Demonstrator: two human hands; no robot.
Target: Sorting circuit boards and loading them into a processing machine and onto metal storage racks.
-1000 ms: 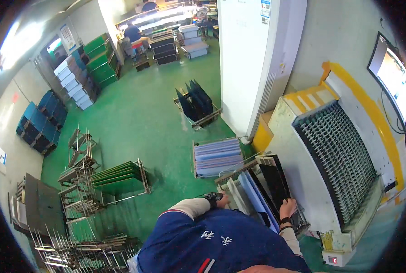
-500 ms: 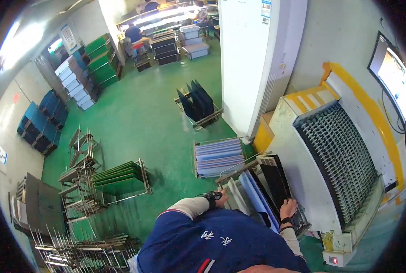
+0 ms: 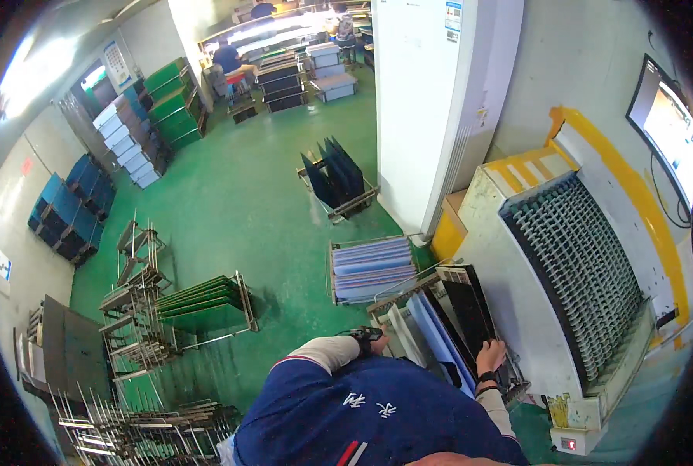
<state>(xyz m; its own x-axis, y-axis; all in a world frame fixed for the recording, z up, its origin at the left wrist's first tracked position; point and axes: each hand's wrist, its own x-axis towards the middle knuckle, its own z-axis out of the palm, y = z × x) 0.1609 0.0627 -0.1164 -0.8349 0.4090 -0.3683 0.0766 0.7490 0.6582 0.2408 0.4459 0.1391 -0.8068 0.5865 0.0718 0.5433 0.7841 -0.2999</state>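
In front of me stands a metal rack with upright panels in it. My right hand is at the near end of a black panel on the rack's right side, its fingers closed on the panel's edge. To the left of that panel are blue-violet sheets and a whitish translucent sheet. My left hand is by the rack's left side, below a dark device on the wrist. Its fingers are mostly hidden, so what it touches does not show.
At right is a white machine with a bank of rollers. Ahead stand a rack of lilac panels, a rack of dark panels and a tall white cabinet. Green panels and metal racks are at left. People sit far back.
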